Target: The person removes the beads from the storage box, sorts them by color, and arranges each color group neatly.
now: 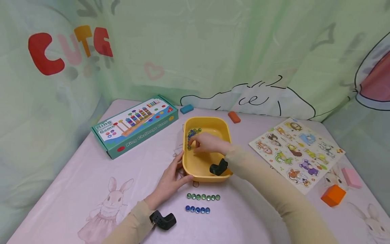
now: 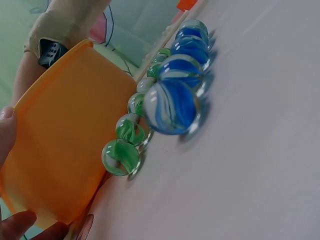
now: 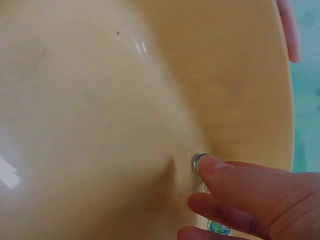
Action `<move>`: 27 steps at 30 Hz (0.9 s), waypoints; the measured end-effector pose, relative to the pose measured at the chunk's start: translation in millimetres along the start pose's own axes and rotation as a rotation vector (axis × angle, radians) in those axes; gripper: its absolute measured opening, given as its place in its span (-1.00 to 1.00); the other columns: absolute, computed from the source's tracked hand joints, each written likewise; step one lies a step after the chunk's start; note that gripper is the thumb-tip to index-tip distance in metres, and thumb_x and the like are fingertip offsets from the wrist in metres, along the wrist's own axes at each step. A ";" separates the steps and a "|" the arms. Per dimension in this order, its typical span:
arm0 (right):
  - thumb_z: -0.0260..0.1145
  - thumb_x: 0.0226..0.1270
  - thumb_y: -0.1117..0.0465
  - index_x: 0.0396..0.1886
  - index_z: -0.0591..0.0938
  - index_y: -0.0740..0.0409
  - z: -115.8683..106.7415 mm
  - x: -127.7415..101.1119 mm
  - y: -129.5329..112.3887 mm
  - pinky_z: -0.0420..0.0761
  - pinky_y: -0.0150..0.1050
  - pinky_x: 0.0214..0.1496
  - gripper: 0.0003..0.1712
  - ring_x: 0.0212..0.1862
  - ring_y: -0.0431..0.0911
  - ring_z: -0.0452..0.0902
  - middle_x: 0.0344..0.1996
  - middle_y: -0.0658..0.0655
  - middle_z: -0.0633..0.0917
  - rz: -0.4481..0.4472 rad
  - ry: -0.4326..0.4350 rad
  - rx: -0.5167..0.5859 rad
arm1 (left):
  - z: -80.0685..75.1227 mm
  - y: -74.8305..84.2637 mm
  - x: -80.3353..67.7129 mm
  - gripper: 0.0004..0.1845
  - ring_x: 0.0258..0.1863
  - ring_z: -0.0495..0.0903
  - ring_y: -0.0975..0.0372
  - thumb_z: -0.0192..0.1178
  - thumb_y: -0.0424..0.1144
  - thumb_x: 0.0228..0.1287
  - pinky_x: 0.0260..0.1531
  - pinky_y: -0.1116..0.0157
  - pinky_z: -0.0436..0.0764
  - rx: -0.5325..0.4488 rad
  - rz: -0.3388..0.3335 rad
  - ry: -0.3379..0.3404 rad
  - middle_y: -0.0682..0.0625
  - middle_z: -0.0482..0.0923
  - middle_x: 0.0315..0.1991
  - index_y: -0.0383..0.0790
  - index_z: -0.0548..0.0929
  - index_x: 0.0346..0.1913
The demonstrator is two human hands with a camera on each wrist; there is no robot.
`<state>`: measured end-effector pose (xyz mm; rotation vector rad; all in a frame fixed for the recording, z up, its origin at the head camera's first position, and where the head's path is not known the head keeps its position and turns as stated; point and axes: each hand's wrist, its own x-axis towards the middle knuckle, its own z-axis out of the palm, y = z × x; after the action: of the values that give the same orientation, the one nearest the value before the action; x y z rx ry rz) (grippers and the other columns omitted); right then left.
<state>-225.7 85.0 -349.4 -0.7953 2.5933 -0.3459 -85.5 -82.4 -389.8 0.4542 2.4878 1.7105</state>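
A yellow tray (image 1: 223, 130) sits mid-table with several green and blue marbles (image 1: 192, 133) gathered at its far-left inner wall. My right hand (image 1: 203, 143) reaches inside the tray; in the right wrist view its fingers (image 3: 240, 190) lie fairly straight, one fingertip touching a marble (image 3: 196, 161) at the foot of the wall, and no thumb shows against it. My left hand (image 1: 171, 176) grips the tray's near-left corner (image 2: 60, 150). In front of the tray lie a row of green marbles (image 1: 203, 197) (image 2: 125, 142) and a row of blue marbles (image 1: 197, 209) (image 2: 175, 97).
A Ring Challenge Game box (image 1: 135, 124) lies at the back left. An animal puzzle board (image 1: 297, 152) is on the right, with an orange block (image 1: 333, 196) and a pink block (image 1: 351, 177) near it. A blue block (image 1: 187, 108) and an orange block (image 1: 234, 117) lie behind the tray.
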 end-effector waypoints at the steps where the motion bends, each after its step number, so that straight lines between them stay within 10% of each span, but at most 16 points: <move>1: 0.32 0.20 0.14 0.01 0.57 0.02 0.8 0.9 -0.8 0.47 -0.40 -0.29 -0.64 -0.35 -0.14 0.45 -0.40 0.01 0.61 0.010 -0.003 -0.004 | -0.1 -0.1 0.0 -0.12 0.29 0.30 0.01 0.24 -0.19 0.19 0.33 0.04 0.17 0.000 0.000 -0.001 -0.17 0.16 0.38 -0.14 -0.05 0.46; 14: 0.32 0.21 0.17 -0.14 0.65 0.02 7.5 4.9 -6.6 0.48 -0.41 -0.29 -0.79 -0.35 -0.16 0.44 -0.42 -0.03 0.61 -0.018 0.016 -0.051 | 9.1 -36.1 8.6 -0.10 0.28 0.32 0.14 0.27 -0.09 0.16 0.32 0.04 0.18 -0.003 0.021 0.028 0.00 0.20 0.37 0.19 -0.06 0.45; 27: 0.35 0.17 0.17 -0.33 0.65 0.09 -2.6 -6.8 -1.4 0.49 -0.40 -0.24 -0.88 -0.35 -0.17 0.43 -0.44 -0.02 0.62 -0.064 -0.097 -0.001 | 9.1 -38.4 8.9 -0.09 0.27 0.34 0.16 0.26 0.00 0.14 0.32 0.03 0.19 0.011 0.044 0.038 0.01 0.22 0.36 0.14 -0.06 0.46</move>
<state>-221.0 88.2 -344.6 -0.8752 2.4823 -0.3168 -99.2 -84.3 -427.8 0.4850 2.5334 1.7374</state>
